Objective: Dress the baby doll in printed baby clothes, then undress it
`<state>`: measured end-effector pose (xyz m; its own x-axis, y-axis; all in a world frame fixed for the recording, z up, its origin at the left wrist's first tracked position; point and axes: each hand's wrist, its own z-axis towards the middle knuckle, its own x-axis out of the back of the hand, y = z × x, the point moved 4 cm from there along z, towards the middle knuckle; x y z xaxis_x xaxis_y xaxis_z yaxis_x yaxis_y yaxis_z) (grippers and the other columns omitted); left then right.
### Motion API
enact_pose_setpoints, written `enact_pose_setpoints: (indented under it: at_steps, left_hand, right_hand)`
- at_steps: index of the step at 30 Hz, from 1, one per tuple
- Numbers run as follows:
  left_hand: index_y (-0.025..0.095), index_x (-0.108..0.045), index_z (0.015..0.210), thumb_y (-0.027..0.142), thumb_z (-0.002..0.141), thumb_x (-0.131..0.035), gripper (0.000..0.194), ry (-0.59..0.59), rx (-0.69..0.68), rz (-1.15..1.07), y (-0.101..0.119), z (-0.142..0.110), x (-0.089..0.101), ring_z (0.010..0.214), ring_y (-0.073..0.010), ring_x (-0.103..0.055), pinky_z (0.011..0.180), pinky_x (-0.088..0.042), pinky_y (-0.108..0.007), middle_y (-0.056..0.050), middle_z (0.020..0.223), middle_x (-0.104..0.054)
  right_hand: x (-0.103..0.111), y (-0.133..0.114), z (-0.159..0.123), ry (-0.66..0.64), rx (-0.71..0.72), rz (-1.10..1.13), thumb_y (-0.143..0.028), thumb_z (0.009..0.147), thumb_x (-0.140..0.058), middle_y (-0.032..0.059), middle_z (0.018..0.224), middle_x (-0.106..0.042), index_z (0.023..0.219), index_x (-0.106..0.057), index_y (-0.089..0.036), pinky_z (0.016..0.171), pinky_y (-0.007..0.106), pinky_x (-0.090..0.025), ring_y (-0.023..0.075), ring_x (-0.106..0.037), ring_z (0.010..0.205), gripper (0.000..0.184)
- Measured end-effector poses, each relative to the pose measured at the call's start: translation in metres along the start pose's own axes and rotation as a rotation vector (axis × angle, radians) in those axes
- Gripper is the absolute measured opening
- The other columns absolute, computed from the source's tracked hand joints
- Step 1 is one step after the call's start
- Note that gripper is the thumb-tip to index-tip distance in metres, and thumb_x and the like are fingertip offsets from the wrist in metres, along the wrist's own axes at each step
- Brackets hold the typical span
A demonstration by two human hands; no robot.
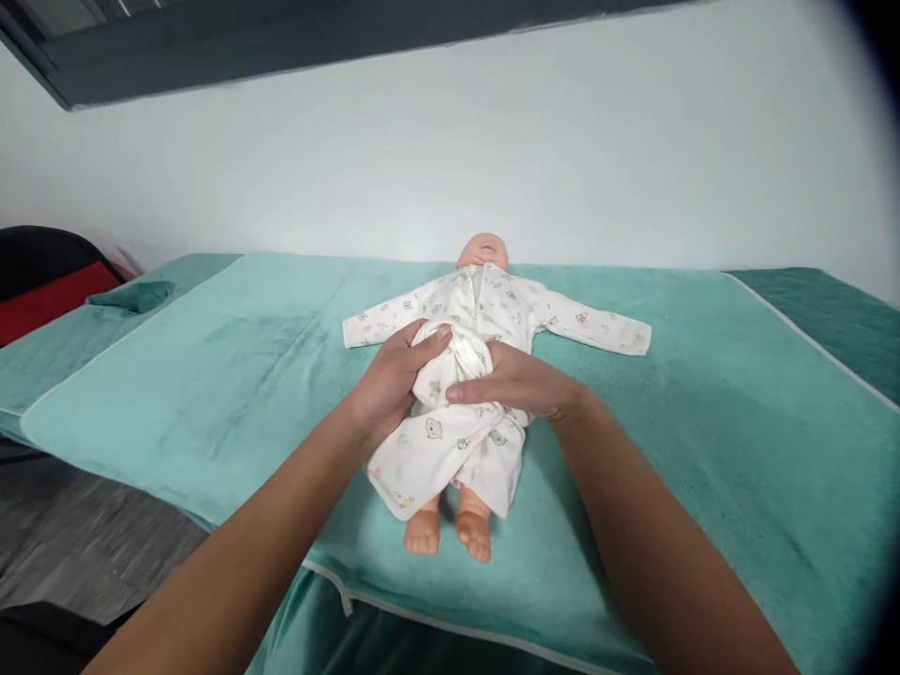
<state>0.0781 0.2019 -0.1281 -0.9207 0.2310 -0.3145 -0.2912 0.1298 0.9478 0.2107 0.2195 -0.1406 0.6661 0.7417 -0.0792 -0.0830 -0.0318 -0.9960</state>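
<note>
A baby doll lies on its back on the green cover, head toward the wall and bare feet toward me. It wears a white printed baby top with both sleeves stretched out sideways. Over its lower body are matching white baby pants, gathered and bunched at the top. My left hand grips the bunched cloth on its left side, thumb on top. My right hand holds the same cloth from the right, thumb across the front. Whether the doll's legs are inside the pants legs, I cannot tell.
The green cover with pale edging spreads over a padded bed. A white wall rises behind it, below a dark frame. A black and red object stands at the left, above grey flooring.
</note>
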Motion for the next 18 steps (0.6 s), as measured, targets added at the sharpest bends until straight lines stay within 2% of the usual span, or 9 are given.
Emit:
enact_pose_setpoints:
  at_steps: [5,9,12,15,18]
  left_hand:
    - [0.015,-0.071,0.097,0.057,0.080,-0.068,0.046,-0.021,0.186,0.176,-0.003,-0.007,0.001,0.068,-0.0201,-0.066,0.060,-0.050,-0.029,-0.009,0.083,-0.073]
    - [0.015,-0.073,0.103,0.046,0.074,-0.079,0.043,-0.172,0.238,0.314,0.001,-0.012,0.000,0.086,-0.0252,-0.071,0.071,-0.054,-0.031,-0.013,0.101,-0.075]
    - [0.016,-0.070,0.113,0.042,0.081,-0.074,0.042,-0.133,0.202,0.156,0.001,-0.011,-0.002,0.091,-0.0254,-0.071,0.079,-0.056,-0.034,-0.013,0.105,-0.074]
    - [0.016,-0.065,0.121,0.047,0.089,-0.063,0.045,-0.068,0.148,-0.031,-0.003,-0.008,-0.006,0.087,-0.0245,-0.071,0.077,-0.056,-0.034,-0.014,0.102,-0.074]
    - [0.014,-0.065,0.122,0.050,0.088,-0.063,0.049,-0.045,0.156,-0.034,-0.005,-0.006,-0.007,0.083,-0.0244,-0.072,0.072,-0.056,-0.033,-0.014,0.096,-0.075]
  right_hand:
    - [0.005,0.006,0.002,0.188,0.012,0.273,-0.046,0.077,-0.078,0.0081,0.097,-0.075,0.108,-0.071,-0.017,0.079,0.034,-0.056,0.0233,-0.071,0.088,0.043]
    - [0.005,0.010,0.006,0.216,0.032,0.344,-0.051,0.079,-0.075,0.0104,0.097,-0.075,0.108,-0.070,-0.016,0.075,0.033,-0.057,0.0234,-0.071,0.085,0.046]
    - [0.007,0.009,0.006,0.240,0.041,0.333,-0.055,0.081,-0.072,0.0106,0.097,-0.075,0.109,-0.070,-0.016,0.073,0.032,-0.057,0.0236,-0.071,0.085,0.048]
    - [0.006,0.007,0.002,0.157,0.016,0.260,-0.054,0.080,-0.072,0.0089,0.095,-0.076,0.107,-0.072,-0.017,0.072,0.030,-0.056,0.0228,-0.071,0.085,0.046]
    - [0.002,0.003,-0.002,0.010,-0.013,0.161,-0.039,0.074,-0.082,0.0071,0.100,-0.075,0.111,-0.071,-0.018,0.079,0.030,-0.056,0.0230,-0.070,0.094,0.044]
